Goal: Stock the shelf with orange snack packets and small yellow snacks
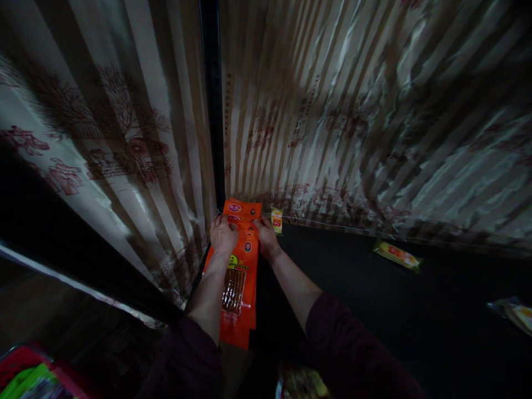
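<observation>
A stack of overlapping orange snack packets (248, 288) lies at the back left corner of a black surface. The top packet has a clear window showing brown strips inside. My left hand (224, 235) is closed on the packets' left edge near their upper part. Opposite it, my right hand (266, 238) is closed on the right edge, fingertips against the orange wrapping. Parts of the lower packets are hidden by my left forearm. Just beyond my right hand, a small yellow packet (276, 220) stands against the back sheet.
Wrinkled, printed sheeting (332, 138) walls the back and left, with a dark post (213, 111) at the corner. On the black surface (353, 277) lie another yellow packet (398, 255) and a wrapped item (519, 315). A red basket (68, 378) sits lower left.
</observation>
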Motion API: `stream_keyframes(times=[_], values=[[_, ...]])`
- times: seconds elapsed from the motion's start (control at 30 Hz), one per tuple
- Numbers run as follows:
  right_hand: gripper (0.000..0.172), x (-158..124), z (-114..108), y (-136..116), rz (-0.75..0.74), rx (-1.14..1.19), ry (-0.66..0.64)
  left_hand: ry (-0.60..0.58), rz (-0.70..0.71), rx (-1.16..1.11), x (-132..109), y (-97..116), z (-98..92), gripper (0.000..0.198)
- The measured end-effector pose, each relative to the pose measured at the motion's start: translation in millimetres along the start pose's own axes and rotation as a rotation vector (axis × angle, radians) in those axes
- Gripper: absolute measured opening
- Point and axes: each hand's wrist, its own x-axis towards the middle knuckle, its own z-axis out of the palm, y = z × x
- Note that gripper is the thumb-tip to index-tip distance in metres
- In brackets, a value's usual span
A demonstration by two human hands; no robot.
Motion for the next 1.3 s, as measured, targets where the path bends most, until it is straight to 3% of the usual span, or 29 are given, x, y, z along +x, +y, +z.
stream_keyframes(times=[0.1,0.2,0.67,0.83,1.03,1.3], values=[[0.019,3.5,1.9,-7.9,0.143,0.103,0.031,-0.006,0.009,0.001,-0.7,-0.6,2.5,0.039],[0.016,6.0,2.7,-12.5,0.188,0.125,-0.004,-0.02,0.014,-0.001,-1.2,-0.7,4.1,0.042],[0.021,14.2,3.9,-2.5,0.181,0.068,0.097,-0.012,0.006,-0.032,-1.1,-4.8,5.1,0.042],[0.019,8.8,6.0,-4.7,0.123,0.027,0.037,-0.026,-0.011,-0.016,-1.6,-4.9,6.1,0.042],[0.012,-1.5,8.5,-15.8,0.1,0.073,0.073,-0.042,-0.045,-0.022,2.0,0.8,-7.7,0.043],[0.029,-22.1,-3.8,-15.0,0.064,-0.013,0.076,-0.05,-0.098,-0.015,-16.0,-5.8,-28.5,0.042]])
